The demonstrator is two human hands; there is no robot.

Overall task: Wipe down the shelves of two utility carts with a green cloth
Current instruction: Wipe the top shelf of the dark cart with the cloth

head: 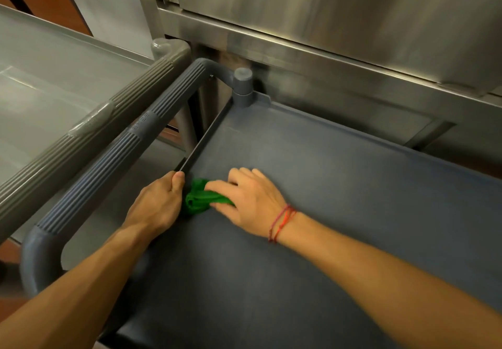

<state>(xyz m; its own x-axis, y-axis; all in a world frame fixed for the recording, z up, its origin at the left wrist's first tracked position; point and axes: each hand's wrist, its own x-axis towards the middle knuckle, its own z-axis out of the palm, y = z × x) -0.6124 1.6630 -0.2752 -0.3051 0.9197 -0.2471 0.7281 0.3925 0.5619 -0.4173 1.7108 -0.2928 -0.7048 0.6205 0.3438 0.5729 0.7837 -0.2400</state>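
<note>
Where the view begins at the left, a pale grey cart point(40, 85) stands with its ribbed pale handle point(89, 128) running just beside the ribbed dark handle point(114, 163) of a blue-grey cart point(353, 134); whether the two handles touch cannot be told. Next comes the left hand point(156, 202), gripping the left edge of the dark shelf point(339, 199), thumb on top of the rim and fingers curled over its outer side. Just right of it, against that same left edge, lies the bunched green cloth point(199, 199). The right hand point(250, 199) holds it down on the shelf, thumb and bent fingers closed around the bundle. A red string bracelet point(281, 222) circles that wrist. At the shelf's far left corner rises a round corner post point(242, 83), and a steel cabinet point(326, 22) stands along the far edge.
</note>
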